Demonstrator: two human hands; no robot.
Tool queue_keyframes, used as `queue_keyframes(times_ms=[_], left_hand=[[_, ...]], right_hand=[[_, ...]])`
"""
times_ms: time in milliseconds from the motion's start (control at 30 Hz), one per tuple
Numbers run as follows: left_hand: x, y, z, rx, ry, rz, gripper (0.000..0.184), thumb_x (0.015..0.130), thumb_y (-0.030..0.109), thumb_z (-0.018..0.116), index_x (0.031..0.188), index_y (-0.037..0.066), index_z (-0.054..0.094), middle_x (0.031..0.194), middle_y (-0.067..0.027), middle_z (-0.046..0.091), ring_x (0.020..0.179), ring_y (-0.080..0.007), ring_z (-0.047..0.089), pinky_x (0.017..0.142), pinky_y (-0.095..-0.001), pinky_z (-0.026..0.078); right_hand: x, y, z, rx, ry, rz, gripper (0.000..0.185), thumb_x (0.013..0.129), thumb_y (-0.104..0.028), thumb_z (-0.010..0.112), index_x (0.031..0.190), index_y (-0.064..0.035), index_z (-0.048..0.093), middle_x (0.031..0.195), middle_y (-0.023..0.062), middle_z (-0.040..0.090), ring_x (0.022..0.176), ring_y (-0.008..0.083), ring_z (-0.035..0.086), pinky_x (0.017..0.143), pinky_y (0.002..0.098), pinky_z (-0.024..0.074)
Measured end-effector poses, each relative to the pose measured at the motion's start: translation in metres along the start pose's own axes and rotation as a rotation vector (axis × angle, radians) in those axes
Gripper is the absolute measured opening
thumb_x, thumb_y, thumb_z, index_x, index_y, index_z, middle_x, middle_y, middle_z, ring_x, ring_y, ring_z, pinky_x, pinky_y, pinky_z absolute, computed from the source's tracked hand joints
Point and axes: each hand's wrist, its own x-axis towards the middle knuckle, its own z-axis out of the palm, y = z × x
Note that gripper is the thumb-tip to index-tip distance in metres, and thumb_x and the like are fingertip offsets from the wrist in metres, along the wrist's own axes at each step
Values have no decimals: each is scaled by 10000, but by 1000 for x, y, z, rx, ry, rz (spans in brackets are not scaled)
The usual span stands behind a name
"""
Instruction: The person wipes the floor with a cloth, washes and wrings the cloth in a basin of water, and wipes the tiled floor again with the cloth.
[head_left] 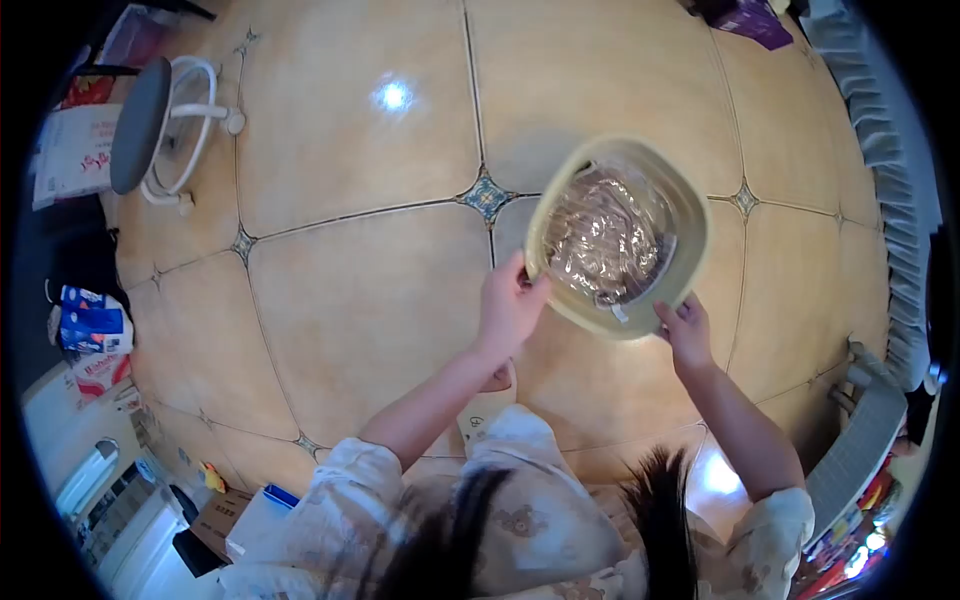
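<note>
Only got the head cam here, looking down at both bare hands, and they're both busy with the same thing: a pale yellow-green, rounded-square basin, plastic by the look of it (pixel 683 215). The left hand (pixel 512 305) is closed on the near left part of the rim, thumb by the edge and the other fingers curled in around it, so not spread at all. The right hand (pixel 688 335) is pinching the near right side, thumb up on the rim and fingers bent around the outside wall. Can't really tell how tight either grip is, tbh. The basin's out in front of the person, a bit right of centre, over the big beige floor tiles (pixel 360 310) with dark joints. Inside it there's a shiny, clear-plastic-wrapped bundle, brownish-pink (pixel 605 235), lying well apart from both hands; can't make out what's in the wrap. Way off left is a stool with a grey round seat and white tubular legs (pixel 140 125).
</note>
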Motion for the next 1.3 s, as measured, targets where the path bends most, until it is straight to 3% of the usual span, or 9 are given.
queue_keyframes(times_ms=[200,600,700,833,900,967,1067,1167,1300], left_hand=[[28,0,-35,-151,185,-20,143,905,14,628,1047,5,611,890,2,635,798,-52,577,697,-228,473],[38,11,-49,-390,429,-60,212,879,-63,591,1089,-35,591,1004,-61,656,940,-108,631,833,-250,501],[33,3,-50,-300,388,-25,319,896,-45,596,1208,-36,528,1110,-88,634,1012,-132,621,891,-270,496],[32,8,-55,-268,327,9,519,915,-35,579,1395,-16,383,1260,-146,563,1163,-181,563,979,-320,466],[22,27,-58,-215,432,44,598,914,-38,566,1459,14,324,1302,-160,537,1216,-197,533,1001,-341,452],[20,30,-78,-77,461,99,627,898,-28,570,1474,46,336,1322,-151,531,1242,-218,519,1010,-358,446],[27,35,-107,142,509,186,580,892,-17,543,1448,85,413,1350,-108,544,1209,-198,548,984,-341,452],[34,45,-114,251,495,220,534,889,-12,532,1408,98,474,1361,-80,561,1205,-191,561,975,-335,453],[40,57,-101,299,456,233,499,877,-7,549,1364,89,508,1340,-72,584,1207,-195,564,993,-354,443]], right_hand=[[58,-55,48,-263,-158,-80,271,915,-95,670,1169,-36,595,947,29,701,814,109,670,728,272,570],[114,-142,77,-758,-284,-366,339,889,-116,701,1182,19,599,831,53,685,730,132,650,663,265,525],[104,-169,71,-1026,-221,-740,259,902,-96,682,1149,-30,636,791,39,662,690,117,609,665,276,505],[82,-165,97,-960,-366,-650,168,936,-109,636,1093,-55,666,769,78,656,691,144,612,658,306,499],[70,-148,120,-1053,-438,-760,158,939,-157,621,1034,-48,686,798,118,682,725,278,659,698,360,524],[73,-137,143,-1311,-615,-948,224,913,-167,625,1107,-62,666,992,116,698,880,299,667,795,397,536],[88,-111,172,-1308,-769,-1347,316,904,-143,581,1203,-48,620,1250,118,628,1085,298,620,904,414,520],[115,-89,187,-1389,-720,-1534,434,862,-97,629,1285,-25,567,1322,127,580,1166,300,573,1005,398,474],[110,-99,192,-1647,-686,-1308,400,863,-114,600,1244,5,577,1240,146,621,1144,315,592,975,400,490]])
